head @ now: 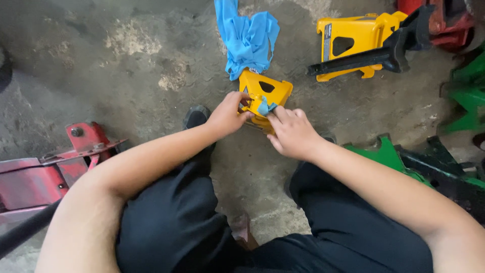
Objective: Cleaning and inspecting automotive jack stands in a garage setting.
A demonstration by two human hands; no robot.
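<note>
left hand: my left hand (228, 114) is on the near-left side of the small yellow jack stand (263, 96), fingers curled in tight, tips pinched on the top edge of it right by the blue scrap (263, 106)

right hand: my right hand (292, 132) comes in from the near-right, fingers close together and laid fairly flat, fingertips (275, 115) pressing on the blue scrap on the stand's top. can't really tell if I'm gripping the scrap or just pushing on it, the thumb is hidden

small yellow jack stand: sits on the concrete floor (126, 65) about mid-scene, just past my knees, both hands touching it

blue scrap: little piece of blue material stuck on the near face of the stand, right between my two sets of fingertips

blue rag: bunched blue rag (246, 38) lying on the floor just behind the stand, its lower edge touching the stand's far side, running up to the top edge of view

other stuff: a second yellow stand (353, 43) lying near the top right with a black bar (374, 53) across it, well apart from my hands. red floor jack (45, 169) at the left edge, green stands (470, 96) along the right edge

me: squatting, black trousers (172, 222), one dark shoe (197, 117) just beside my left wrist
</note>
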